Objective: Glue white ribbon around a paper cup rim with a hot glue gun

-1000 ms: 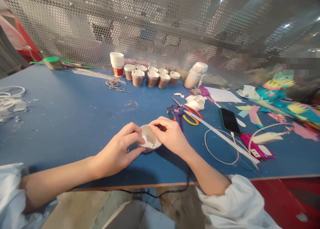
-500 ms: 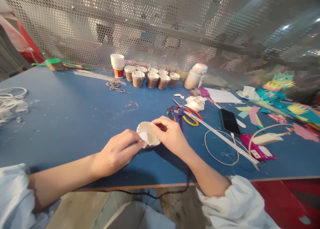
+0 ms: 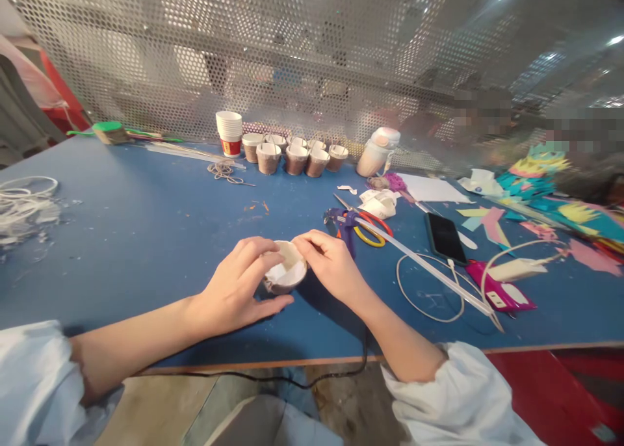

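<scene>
A small paper cup, white inside and brown-wrapped outside, rests near the front of the blue table. My left hand cups its left side with fingers curled over the rim. My right hand pinches the rim on the right. Both hands grip the cup between them.
A stack of white cups and several brown-wrapped cups stand at the back by the perforated metal screen. A glue gun, scissors, a long glue stick, a phone, a white cable and coloured paper cut-outs lie to the right.
The cup was tilted on its side with its mouth towards me; now it sits more upright, and my left hand has moved over its rim.
</scene>
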Tool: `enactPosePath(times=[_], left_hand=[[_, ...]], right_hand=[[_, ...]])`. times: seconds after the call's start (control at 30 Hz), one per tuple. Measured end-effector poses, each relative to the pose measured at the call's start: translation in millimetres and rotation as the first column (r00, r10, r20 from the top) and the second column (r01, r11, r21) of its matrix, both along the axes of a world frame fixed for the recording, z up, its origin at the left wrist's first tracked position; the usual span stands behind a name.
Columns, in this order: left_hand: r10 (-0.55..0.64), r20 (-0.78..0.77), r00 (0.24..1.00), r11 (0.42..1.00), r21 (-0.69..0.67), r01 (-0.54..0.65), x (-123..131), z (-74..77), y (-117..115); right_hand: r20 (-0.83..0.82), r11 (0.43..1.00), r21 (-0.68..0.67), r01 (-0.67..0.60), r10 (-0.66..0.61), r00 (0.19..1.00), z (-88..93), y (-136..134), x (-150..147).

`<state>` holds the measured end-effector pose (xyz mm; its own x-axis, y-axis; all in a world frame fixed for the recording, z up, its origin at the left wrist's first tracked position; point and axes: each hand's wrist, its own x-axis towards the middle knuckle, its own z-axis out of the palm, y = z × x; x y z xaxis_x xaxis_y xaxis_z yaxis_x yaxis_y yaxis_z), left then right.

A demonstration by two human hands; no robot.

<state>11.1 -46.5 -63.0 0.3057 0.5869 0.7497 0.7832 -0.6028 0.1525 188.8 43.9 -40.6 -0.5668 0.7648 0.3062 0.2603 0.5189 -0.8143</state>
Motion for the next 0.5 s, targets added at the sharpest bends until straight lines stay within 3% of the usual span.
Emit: enactPosePath(times=[0.1, 0.2, 0.3, 0.4, 0.5], left_hand=[[-0.007, 0.051, 0.999, 0.992, -0.126, 0.013, -1, 1.7, 6], [-0.024, 0.105, 0.994, 0.983, -0.177, 0.043, -5, 3.8, 9], [-0.077, 0.106, 0.991, 0.975, -0.201, 0.098, -8, 6.1, 9], [-0.126, 0.104, 0.987, 0.964, -0.22, 0.147, -9, 8.1, 7], [-0.141, 0.112, 0.984, 0.955, -0.248, 0.165, -10, 8.4, 8]], right_hand=[[-0.073, 0.999, 0.047, -0.018, 0.022, 0.997, 5.2, 3, 7], [-0.079, 0.975, 0.167, -0.144, 0.158, 0.984, 11.6, 5, 15], [0.067, 0.903, 0.298, -0.31, 0.304, 0.95, 14.6, 3, 19], [0.245, 0.818, 0.43, -0.381, 0.301, 0.922, 13.8, 1, 19], [0.273, 0.791, 0.467, -0.396, 0.296, 0.915, 13.9, 1, 20]])
